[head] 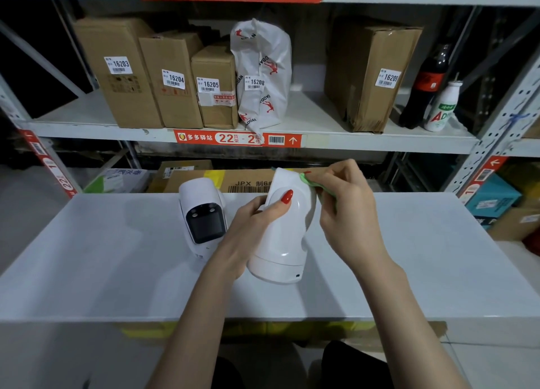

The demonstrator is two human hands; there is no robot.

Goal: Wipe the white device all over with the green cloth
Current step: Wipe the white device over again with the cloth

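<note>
A white device (285, 236) with a rounded head and a round base is held tilted above the white table (438, 257). My left hand (248, 228) grips its left side, thumb lying across the front. My right hand (347, 210) pinches a small green cloth (314, 185) and presses it against the device's upper right edge. Most of the cloth is hidden under my fingers.
A second white device (203, 216) with a dark screen stands on the table just left of my left hand. Behind the table, shelves hold several labelled cardboard boxes (172, 79), a white parcel bag (263, 73) and two bottles (429, 96).
</note>
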